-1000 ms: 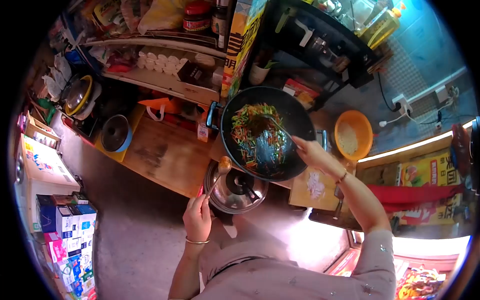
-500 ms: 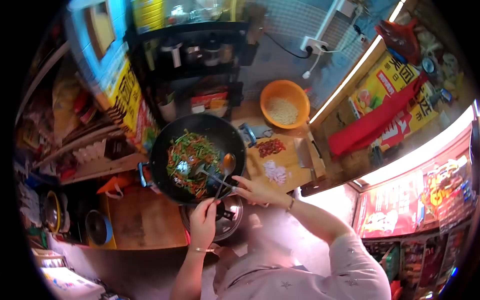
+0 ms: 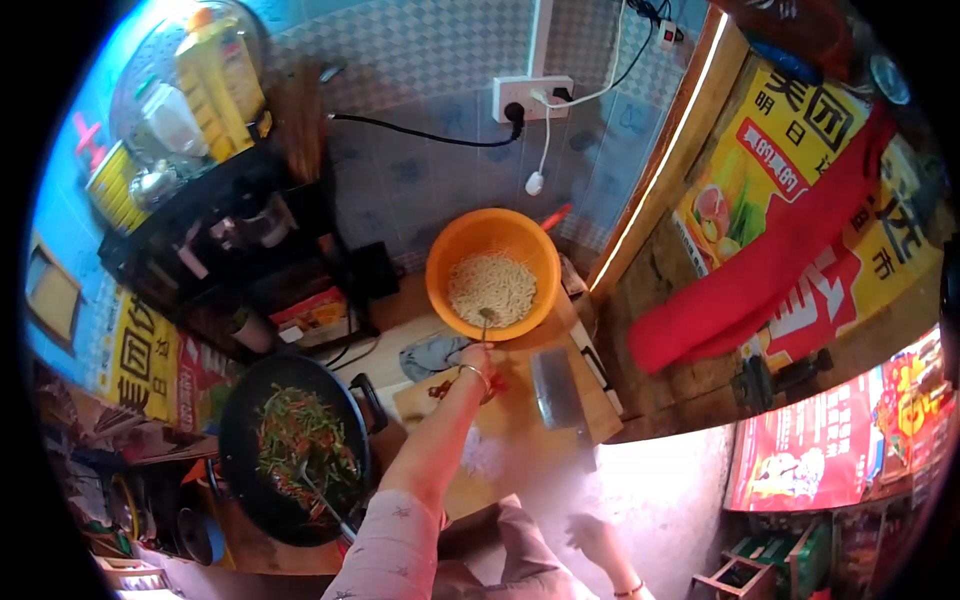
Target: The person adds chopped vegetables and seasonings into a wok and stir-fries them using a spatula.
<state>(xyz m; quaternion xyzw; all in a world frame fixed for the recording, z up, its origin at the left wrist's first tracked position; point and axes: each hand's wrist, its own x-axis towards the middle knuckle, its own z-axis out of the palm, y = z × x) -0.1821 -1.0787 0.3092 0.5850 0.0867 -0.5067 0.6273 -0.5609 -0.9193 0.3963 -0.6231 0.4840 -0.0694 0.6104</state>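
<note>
Near side: my right hand (image 3: pixel 595 540) is off the work, blurred, fingers loosely open, nothing seen in it. My left hand (image 3: pixel 478 356) is closed on the spoon (image 3: pixel 487 315) by its handle, no visible gap. Spoon head is at the near edge of the noodles; can't tell if it touches them.

Wok (image 3: pixel 243 405) is on my left: shredded vegetables (image 3: pixel 300 425) in it, turner (image 3: pixel 316 488) resting among them.

Board (image 3: pixel 597 403) next: red bits (image 3: pixel 438 390) around my left wrist, pale pieces (image 3: pixel 482 455) nearer me, cleaver (image 3: pixel 557 390) on the right.

Beyond: orange bowl (image 3: pixel 440 262) with the noodles (image 3: pixel 492 288) inside.

Status, my read: partway. Vegetables cut and in the wok, board stuff chopped. Noodles in the bowl, red bits and pale pieces on the board, none seen in the wok.

Count: 1 wok, 1 turner, 1 spoon, 1 board, 1 cleaver, 1 bowl. Shreds and noodles: too many.
</note>
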